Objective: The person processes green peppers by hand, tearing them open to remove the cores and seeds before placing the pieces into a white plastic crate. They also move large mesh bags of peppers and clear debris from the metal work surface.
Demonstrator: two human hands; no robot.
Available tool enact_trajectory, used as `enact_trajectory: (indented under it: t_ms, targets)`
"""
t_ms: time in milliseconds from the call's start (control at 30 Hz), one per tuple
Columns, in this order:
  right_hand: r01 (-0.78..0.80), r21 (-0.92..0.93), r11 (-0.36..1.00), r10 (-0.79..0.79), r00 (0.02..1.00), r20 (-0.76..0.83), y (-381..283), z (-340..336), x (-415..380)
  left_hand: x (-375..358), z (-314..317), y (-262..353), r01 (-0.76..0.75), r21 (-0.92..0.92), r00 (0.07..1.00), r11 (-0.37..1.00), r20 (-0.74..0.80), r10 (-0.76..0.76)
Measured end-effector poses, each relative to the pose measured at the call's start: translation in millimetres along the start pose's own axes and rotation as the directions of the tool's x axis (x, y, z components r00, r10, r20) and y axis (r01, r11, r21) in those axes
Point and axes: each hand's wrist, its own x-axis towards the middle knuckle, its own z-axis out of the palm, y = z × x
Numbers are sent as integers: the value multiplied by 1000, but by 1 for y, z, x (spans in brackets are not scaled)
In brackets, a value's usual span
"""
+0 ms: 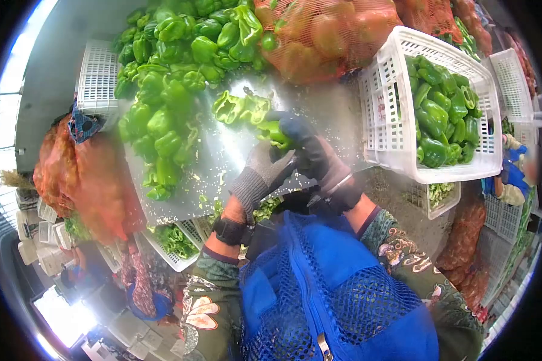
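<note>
In the middle of the frame, a green pepper (273,133), smooth-skinned and glossy, sits just above the metal worktop between the person's two gloved hands. The left hand (259,171), in a ribbed grey knit glove, has its fingers closed on the pepper's lower side; the right hand (310,150), in a dark blue glove, curls its fingers over the upper right side, grasping it too, though whether that palm also hides a tool I cannot tell. Just left of the pepper lie opened pepper pieces (241,108), hollow, with pale ribbed insides and wavy cut rims. The metal worktop (337,114) is grey and shiny, speckled with small pale seeds. A heap of whole green peppers (168,99), lobed and waxy, spreads across the upper left. At upper centre bulges an orange mesh sack (325,39) of stretchy netting. On the right stands a white plastic crate (391,135) with slotted walls, holding more green peppers (444,117). Below the hands is a blue garment (337,265) with coarse mesh panels and a zip.
</note>
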Motion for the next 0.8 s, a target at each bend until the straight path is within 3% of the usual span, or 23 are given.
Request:
enact_trajectory:
  t_ms: [67,100,200,233,300,333,367,400,433,467,500,533,567,600,667,700,733,767,800]
  targets:
    - [-7,-50,999,-2,986,-166,11,5,2,-3,0,4,160,-117,987,980,34,-157]
    - [-35,-26,999,27,965,-260,11,8,3,-4,-4,3,221,6,974,975,46,-221]
    - [-4,223,975,85,930,-359,28,-26,26,-34,-19,-34,6,-500,993,866,-102,-65]
    - [62,300,952,-5,982,-189,20,-31,23,-50,-35,-52,-361,199,881,911,-249,403]
    - [-80,698,711,43,997,70,-19,-20,17,-95,-63,-113,-337,423,864,841,-216,454]
    - [-185,827,531,19,978,206,-35,-13,15,-114,-62,-127,-74,124,971,990,-219,100]
    - [-232,862,450,-29,961,274,-42,-9,14,-133,-61,-140,240,-162,944,957,-192,-269]
    - [-219,866,450,-83,955,284,-46,-3,14,-150,-57,-139,490,-269,820,829,-180,-543]
    - [-259,844,471,-42,948,314,-36,-6,19,-162,-52,-159,584,117,803,803,-227,-551]
    - [-296,819,491,-3,940,341,-15,-16,28,-170,-48,-191,600,481,796,639,-279,-537]
    - [-93,280,956,69,993,95,10,-20,40,-180,-42,-224,654,351,754,670,-236,-613]
    - [-194,-449,872,136,978,-158,35,-25,53,-189,-36,-249,696,223,717,682,-172,-675]
    - [137,-759,636,-265,963,-49,55,-29,53,-198,-32,-261,618,391,781,682,-207,-589]
    - [-167,-123,978,131,956,-261,-2,4,29,-200,-20,-274,517,541,847,663,-209,-490]
    - [-49,70,996,71,935,-347,-48,23,2,-201,-15,-308,585,496,775,641,-110,-622]
    - [96,-198,975,-169,905,-390,-80,26,-18,-205,-11,-318,561,549,797,619,-154,-584]
    - [214,-455,865,-394,850,-351,-109,23,-38,-204,-9,-322,549,590,813,592,-212,-543]
    - [199,-695,691,-531,792,-301,-133,4,-56,-190,-14,-270,580,499,794,644,-167,-585]
    - [222,-701,677,-580,748,-323,-151,-29,-67,-187,-17,-305,503,508,864,699,-267,-427]
